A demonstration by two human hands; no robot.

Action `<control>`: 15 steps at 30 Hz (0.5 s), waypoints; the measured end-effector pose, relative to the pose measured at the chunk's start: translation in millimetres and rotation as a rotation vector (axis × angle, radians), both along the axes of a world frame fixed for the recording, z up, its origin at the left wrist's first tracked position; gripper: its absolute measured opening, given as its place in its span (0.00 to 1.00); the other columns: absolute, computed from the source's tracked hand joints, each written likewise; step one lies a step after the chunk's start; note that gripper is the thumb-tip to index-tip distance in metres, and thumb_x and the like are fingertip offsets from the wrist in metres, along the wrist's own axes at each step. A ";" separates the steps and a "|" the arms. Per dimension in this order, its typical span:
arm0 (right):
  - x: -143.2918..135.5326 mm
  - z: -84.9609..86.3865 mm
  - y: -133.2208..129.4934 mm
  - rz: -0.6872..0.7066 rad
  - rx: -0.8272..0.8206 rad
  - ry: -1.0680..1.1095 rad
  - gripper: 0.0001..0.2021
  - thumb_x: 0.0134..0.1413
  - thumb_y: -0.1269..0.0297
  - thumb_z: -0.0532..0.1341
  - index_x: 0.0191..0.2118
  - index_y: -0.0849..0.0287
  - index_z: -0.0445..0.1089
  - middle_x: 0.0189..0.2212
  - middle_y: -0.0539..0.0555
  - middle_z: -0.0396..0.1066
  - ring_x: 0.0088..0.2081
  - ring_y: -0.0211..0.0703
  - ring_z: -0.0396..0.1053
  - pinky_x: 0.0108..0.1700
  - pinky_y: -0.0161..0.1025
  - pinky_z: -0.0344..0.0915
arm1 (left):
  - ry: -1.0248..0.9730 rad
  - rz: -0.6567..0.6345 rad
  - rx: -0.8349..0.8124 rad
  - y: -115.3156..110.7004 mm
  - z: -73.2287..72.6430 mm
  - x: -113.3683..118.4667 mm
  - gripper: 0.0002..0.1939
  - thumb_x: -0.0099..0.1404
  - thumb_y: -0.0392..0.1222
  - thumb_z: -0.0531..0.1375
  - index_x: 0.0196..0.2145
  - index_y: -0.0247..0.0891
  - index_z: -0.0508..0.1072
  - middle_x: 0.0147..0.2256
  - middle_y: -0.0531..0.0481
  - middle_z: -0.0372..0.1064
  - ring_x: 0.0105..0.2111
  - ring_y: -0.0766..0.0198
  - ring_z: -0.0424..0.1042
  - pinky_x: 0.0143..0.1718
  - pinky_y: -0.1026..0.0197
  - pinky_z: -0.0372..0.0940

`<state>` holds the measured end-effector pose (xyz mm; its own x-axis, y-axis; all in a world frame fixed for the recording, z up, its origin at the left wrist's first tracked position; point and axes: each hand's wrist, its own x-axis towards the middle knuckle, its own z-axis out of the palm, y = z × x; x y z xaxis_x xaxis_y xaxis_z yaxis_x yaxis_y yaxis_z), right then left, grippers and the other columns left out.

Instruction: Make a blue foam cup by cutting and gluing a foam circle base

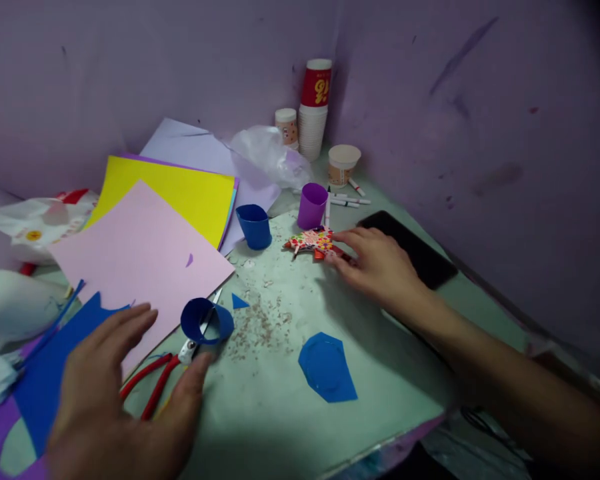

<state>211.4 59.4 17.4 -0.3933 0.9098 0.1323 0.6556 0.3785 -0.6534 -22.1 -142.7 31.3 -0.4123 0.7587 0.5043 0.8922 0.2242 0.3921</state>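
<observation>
My left hand is open, thumb and fingers spread, above the red-handled scissors. A blue paper ring lies across the scissors' blades, between thumb and fingers but apart from them. My right hand reaches across the table, fingers stretched. Its fingertips are at the right end of a flower-patterned item with pencil-like tips; whether they press on it I cannot tell. Behind that item stands a purple paper tube, with a second blue paper tube to the left. A blue paper piece with a rounded outline lies in front.
Pink and yellow sheets overlap at the left, by a white bottle. A dark flat device lies under my right hand's side. Stacked paper cups, a bowl-like cup and markers stand or lie near the corner.
</observation>
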 end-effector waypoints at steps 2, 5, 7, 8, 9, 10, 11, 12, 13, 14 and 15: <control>5.4 1.9 -14.8 0.129 0.143 0.040 0.11 0.51 0.65 0.62 0.41 0.59 0.74 0.41 0.58 0.74 0.45 0.53 0.70 0.48 0.49 0.64 | -0.050 0.025 -0.074 13.3 -4.4 5.9 0.37 0.56 0.53 0.62 0.59 0.36 0.58 0.56 0.35 0.59 0.52 0.39 0.65 0.50 0.37 0.63; 15.5 0.6 -36.7 0.187 0.112 0.210 0.13 0.53 0.65 0.62 0.46 0.59 0.71 0.44 0.57 0.75 0.46 0.48 0.71 0.50 0.47 0.66 | -0.135 0.003 -0.211 27.2 -11.9 14.4 0.38 0.58 0.55 0.59 0.61 0.37 0.54 0.57 0.35 0.58 0.55 0.39 0.62 0.53 0.36 0.62; 24.9 -1.6 -49.4 0.216 0.087 0.214 0.16 0.52 0.63 0.64 0.47 0.59 0.70 0.45 0.58 0.74 0.47 0.48 0.71 0.51 0.47 0.66 | -0.148 0.002 -0.242 30.5 -14.3 15.0 0.33 0.59 0.54 0.59 0.59 0.39 0.58 0.54 0.38 0.63 0.54 0.42 0.64 0.53 0.37 0.63; 30.5 -2.9 -55.4 0.250 0.064 0.195 0.18 0.52 0.62 0.64 0.49 0.58 0.68 0.45 0.58 0.73 0.48 0.49 0.70 0.51 0.48 0.67 | -0.144 0.010 -0.247 30.4 -14.4 14.3 0.31 0.59 0.54 0.59 0.57 0.41 0.61 0.53 0.40 0.65 0.52 0.43 0.66 0.52 0.38 0.64; 36.5 -4.4 -61.2 0.295 0.031 0.170 0.21 0.51 0.61 0.65 0.51 0.58 0.66 0.47 0.58 0.72 0.49 0.49 0.69 0.51 0.48 0.67 | -0.142 0.027 -0.246 29.3 -13.8 13.4 0.28 0.59 0.54 0.59 0.55 0.42 0.63 0.51 0.42 0.67 0.51 0.44 0.68 0.50 0.39 0.66; 42.8 -6.3 -66.8 0.340 -0.006 0.142 0.25 0.50 0.59 0.66 0.54 0.57 0.64 0.48 0.59 0.71 0.50 0.51 0.69 0.51 0.49 0.67 | -0.147 0.049 -0.236 27.4 -12.6 13.0 0.27 0.58 0.55 0.59 0.53 0.44 0.64 0.50 0.43 0.68 0.48 0.45 0.70 0.47 0.40 0.68; 49.1 -8.6 -72.3 0.378 -0.044 0.113 0.29 0.48 0.57 0.67 0.56 0.57 0.62 0.49 0.59 0.70 0.51 0.53 0.68 0.51 0.50 0.68 | -0.166 0.071 -0.222 24.8 -10.9 13.4 0.27 0.57 0.56 0.60 0.53 0.46 0.65 0.49 0.45 0.69 0.47 0.45 0.71 0.45 0.41 0.70; 55.2 -11.3 -77.5 0.407 -0.076 0.085 0.33 0.46 0.55 0.68 0.58 0.57 0.60 0.50 0.60 0.68 0.52 0.55 0.66 0.51 0.51 0.68 | -0.200 0.086 -0.207 21.7 -8.8 14.9 0.28 0.56 0.56 0.61 0.53 0.47 0.65 0.48 0.45 0.69 0.46 0.45 0.71 0.43 0.41 0.71; 60.7 -14.3 -82.3 0.430 -0.098 0.056 0.36 0.45 0.53 0.68 0.59 0.56 0.57 0.52 0.61 0.67 0.54 0.58 0.65 0.52 0.53 0.67 | -0.248 0.094 -0.190 18.5 -6.6 17.6 0.30 0.54 0.57 0.62 0.54 0.48 0.64 0.48 0.46 0.69 0.47 0.45 0.71 0.44 0.40 0.70; 65.4 -17.7 -86.7 0.450 -0.109 0.032 0.39 0.44 0.52 0.68 0.61 0.56 0.54 0.54 0.61 0.66 0.56 0.60 0.63 0.54 0.56 0.65 | -0.299 0.085 -0.171 15.6 -4.5 21.4 0.32 0.53 0.56 0.63 0.54 0.49 0.63 0.48 0.45 0.69 0.48 0.44 0.70 0.45 0.39 0.69; 69.0 -21.2 -90.5 0.469 -0.116 0.011 0.41 0.44 0.51 0.68 0.62 0.55 0.51 0.55 0.61 0.64 0.57 0.62 0.61 0.56 0.59 0.61 | -0.342 0.053 -0.162 13.1 -2.5 26.1 0.34 0.52 0.56 0.64 0.55 0.49 0.63 0.48 0.45 0.69 0.49 0.44 0.69 0.47 0.38 0.67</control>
<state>280.4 -31.1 -3.8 -0.7638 0.6438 0.0470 0.4247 0.5560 -0.7145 3.9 -129.6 28.8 -0.5768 0.7905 0.2060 0.7016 0.3502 0.6205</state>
